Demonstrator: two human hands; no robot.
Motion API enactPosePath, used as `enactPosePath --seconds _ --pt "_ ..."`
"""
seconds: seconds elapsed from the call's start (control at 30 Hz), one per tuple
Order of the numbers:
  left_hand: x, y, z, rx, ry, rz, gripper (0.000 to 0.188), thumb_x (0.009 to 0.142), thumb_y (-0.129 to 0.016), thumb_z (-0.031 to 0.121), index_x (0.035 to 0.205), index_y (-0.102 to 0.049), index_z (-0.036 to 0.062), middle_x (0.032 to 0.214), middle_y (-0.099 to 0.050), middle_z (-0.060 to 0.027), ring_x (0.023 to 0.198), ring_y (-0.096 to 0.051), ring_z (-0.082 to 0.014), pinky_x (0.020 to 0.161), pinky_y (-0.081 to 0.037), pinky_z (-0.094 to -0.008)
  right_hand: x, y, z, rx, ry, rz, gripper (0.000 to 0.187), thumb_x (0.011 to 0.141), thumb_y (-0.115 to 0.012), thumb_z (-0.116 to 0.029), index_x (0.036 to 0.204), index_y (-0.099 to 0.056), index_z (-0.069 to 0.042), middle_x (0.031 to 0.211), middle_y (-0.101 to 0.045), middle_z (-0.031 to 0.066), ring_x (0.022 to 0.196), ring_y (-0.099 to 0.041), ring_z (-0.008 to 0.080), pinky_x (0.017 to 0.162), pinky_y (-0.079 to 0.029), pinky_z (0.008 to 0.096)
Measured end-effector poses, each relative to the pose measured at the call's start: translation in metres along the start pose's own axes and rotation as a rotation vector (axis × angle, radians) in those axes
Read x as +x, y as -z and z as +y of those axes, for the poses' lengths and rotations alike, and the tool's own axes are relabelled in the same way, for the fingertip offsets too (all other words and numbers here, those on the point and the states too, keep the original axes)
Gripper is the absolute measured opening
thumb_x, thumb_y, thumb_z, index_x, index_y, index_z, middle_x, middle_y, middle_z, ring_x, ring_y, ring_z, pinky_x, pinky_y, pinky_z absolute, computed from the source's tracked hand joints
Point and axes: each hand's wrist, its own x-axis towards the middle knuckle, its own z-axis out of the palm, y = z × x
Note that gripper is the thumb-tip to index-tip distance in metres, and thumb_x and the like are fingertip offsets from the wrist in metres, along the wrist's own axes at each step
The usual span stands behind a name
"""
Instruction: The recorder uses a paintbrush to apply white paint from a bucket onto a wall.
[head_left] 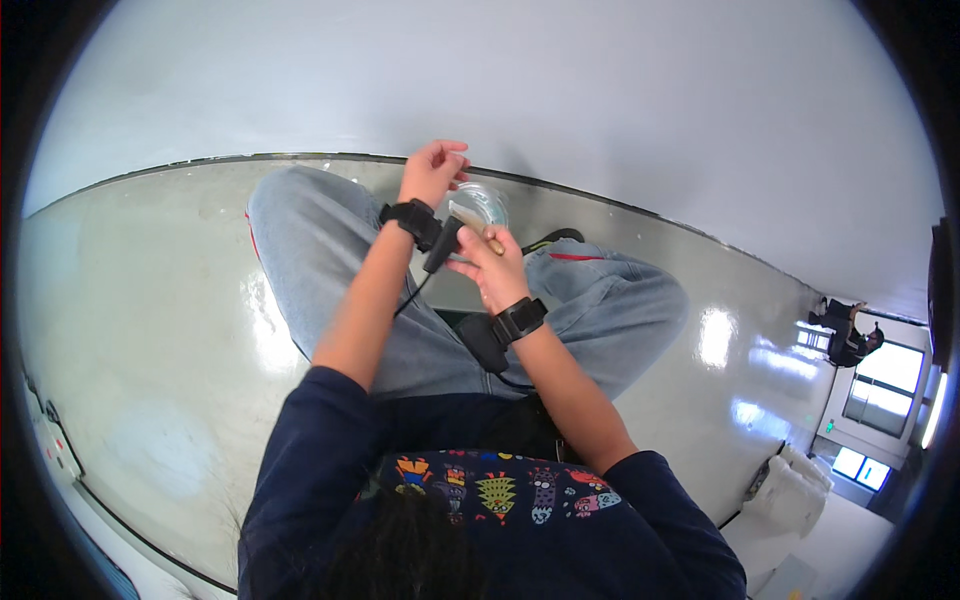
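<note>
My right hand (492, 268) is closed round what looks like a small paintbrush (468, 215), its pale end pointing up and left and its wooden handle end showing by my thumb. Just beyond it, on the floor between my legs and the wall, stands a clear round plastic tub (490, 203); what is inside cannot be made out. My left hand (437, 170) reaches past the tub's left side, close to the foot of the wall. Its fingers are loosely bent and apart, with nothing seen in them. Both wrists wear black straps with small black devices and cables.
A pale wall (480, 80) rises in front, meeting the shiny grey floor (160, 300) along a dark edge line. My crossed legs in light jeans (320, 260) flank the work. Far right, a person in dark clothes (850, 335) is near a door, with a pale covered object (790, 490) nearer.
</note>
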Motion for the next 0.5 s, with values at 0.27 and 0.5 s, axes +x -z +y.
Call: enactPosePath --seconds 0.27,0.5 --pt "0.036 0.046 0.037 0.250 -0.074 -0.013 0.019 0.079 -0.048 0.011 0.097 -0.053 0.0052 0.078 -0.057 -0.0024 0.065 -0.056 -0.0098 0.052 -0.042 -0.0196 0.046 0.069 -0.022 -0.603 -0.265 -0.026 0.026 0.081 -0.037 -0.023 0.094 -0.045 -0.001 0.070 -0.060 0.0135 0.055 -0.057 0.0160 0.049 -0.041 0.0224" --pt "0.029 0.056 0.074 0.253 -0.294 0.045 0.020 0.076 -0.054 0.011 0.095 -0.055 0.0065 0.072 -0.054 0.0008 0.059 -0.053 -0.0068 0.044 -0.037 -0.0172 0.099 0.090 0.004 -1.187 -0.236 -0.146 0.024 0.078 -0.039 -0.018 0.087 -0.048 0.002 0.062 -0.056 0.0110 0.045 -0.052 0.0175 0.047 -0.043 0.0294"
